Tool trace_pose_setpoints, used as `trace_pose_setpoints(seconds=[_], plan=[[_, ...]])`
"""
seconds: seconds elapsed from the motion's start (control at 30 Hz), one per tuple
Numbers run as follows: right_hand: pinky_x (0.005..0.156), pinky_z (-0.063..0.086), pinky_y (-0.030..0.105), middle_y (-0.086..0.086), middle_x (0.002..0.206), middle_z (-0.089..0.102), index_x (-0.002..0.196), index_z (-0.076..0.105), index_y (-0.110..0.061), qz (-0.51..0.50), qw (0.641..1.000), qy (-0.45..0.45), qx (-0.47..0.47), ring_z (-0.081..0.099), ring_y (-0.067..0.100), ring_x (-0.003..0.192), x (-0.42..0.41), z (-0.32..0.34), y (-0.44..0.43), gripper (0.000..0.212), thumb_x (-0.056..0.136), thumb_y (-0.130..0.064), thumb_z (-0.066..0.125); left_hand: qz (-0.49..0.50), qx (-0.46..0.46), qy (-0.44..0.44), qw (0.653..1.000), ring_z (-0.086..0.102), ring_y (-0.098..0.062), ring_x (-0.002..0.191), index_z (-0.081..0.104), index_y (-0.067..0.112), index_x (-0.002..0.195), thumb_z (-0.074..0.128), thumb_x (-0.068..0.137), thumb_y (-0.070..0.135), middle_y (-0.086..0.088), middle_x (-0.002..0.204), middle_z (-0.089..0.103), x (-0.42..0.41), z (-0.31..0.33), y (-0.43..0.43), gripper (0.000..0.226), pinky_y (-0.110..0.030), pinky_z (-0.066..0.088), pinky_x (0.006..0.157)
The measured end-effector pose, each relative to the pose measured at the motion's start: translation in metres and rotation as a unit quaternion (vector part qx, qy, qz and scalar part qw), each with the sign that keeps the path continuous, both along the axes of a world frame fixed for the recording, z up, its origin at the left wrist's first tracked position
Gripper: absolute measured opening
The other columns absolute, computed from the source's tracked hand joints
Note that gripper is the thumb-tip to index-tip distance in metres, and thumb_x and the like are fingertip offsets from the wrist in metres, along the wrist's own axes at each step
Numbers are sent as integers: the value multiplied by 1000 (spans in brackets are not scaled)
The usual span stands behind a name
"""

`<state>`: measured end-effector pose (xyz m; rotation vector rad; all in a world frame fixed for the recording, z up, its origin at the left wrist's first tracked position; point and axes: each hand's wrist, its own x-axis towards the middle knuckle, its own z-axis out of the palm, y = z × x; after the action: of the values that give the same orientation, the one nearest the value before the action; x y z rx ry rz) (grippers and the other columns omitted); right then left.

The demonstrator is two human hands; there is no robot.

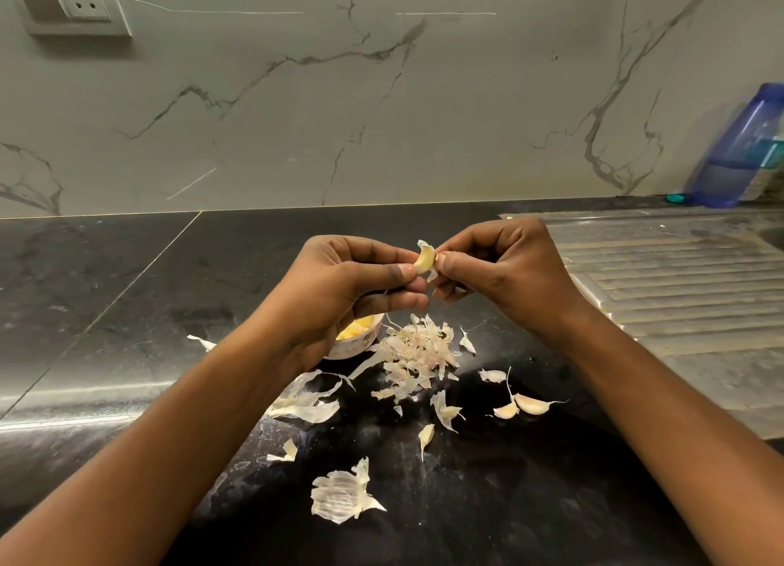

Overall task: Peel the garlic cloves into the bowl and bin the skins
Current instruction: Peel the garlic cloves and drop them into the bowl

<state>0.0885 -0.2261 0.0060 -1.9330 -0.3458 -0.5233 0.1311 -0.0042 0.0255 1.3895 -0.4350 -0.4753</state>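
Observation:
A garlic clove (424, 260) with skin partly lifted is held up between both hands above the dark counter. My left hand (352, 285) pinches it between thumb and forefinger. My right hand (500, 268) pinches the loose skin at the clove's right side. Below my left hand sits a small white bowl (352, 347) holding yellow peeled cloves, mostly hidden by that hand. A heap of papery skins (418, 355) lies just right of the bowl. Two unpeeled cloves (524, 405) rest on the counter to the right.
More skins are scattered over the black counter (127, 311), a large one at the front (339, 495). A ribbed steel sink drainboard (679, 294) fills the right side. A blue plastic bottle (738, 150) leans on the marble wall. A wall socket (72, 1) is top left.

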Motion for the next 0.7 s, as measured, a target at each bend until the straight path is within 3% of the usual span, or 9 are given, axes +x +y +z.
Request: trace_pose_setpoints(seconds=[0.17,0.23,0.3,0.37,0.57,0.7], plan=[[66,65,33,12,81,80,98,79,1,4,999,15,36,78,29,70,0,1,1,7,97,-2,73,-9,-20,32,999,80,-31,86,75,-3,110,70,83,5,-25,100,78,4,-1,1,28,-28,66,72],[67,66,35,13,81,80,99,79,1,4,999,22,38,78,30,71,0,1,2,7,96,-3,74,32,24,-63,997,80,-31,91,75,1,110,76,84,10,-18,98,80,5,-6,1,28,-31,67,76],[68,66,35,14,82,80,99,79,1,5,999,28,40,79,30,71,1,1,3,8,97,-5,74,112,97,-244,958,80,-23,87,78,9,106,79,89,13,-6,93,81,7,-12,0,17,-31,66,78],[68,66,35,13,83,80,100,79,2,6,998,31,46,79,30,72,0,1,3,9,97,-5,74,149,121,-342,920,79,-15,82,81,15,102,80,91,18,3,89,81,8,-16,-2,12,-29,65,77],[69,67,35,11,85,81,102,79,1,9,999,23,29,79,29,74,1,0,3,11,97,-8,75,116,114,-381,910,78,-4,84,81,17,109,82,88,24,9,95,81,3,-17,-4,22,-23,63,77],[70,67,36,11,88,81,104,79,0,12,1000,14,17,79,28,76,1,-1,1,12,97,-8,74,99,98,-340,930,79,-9,87,81,14,110,84,84,18,5,96,82,5,-16,-4,26,-24,64,79]])
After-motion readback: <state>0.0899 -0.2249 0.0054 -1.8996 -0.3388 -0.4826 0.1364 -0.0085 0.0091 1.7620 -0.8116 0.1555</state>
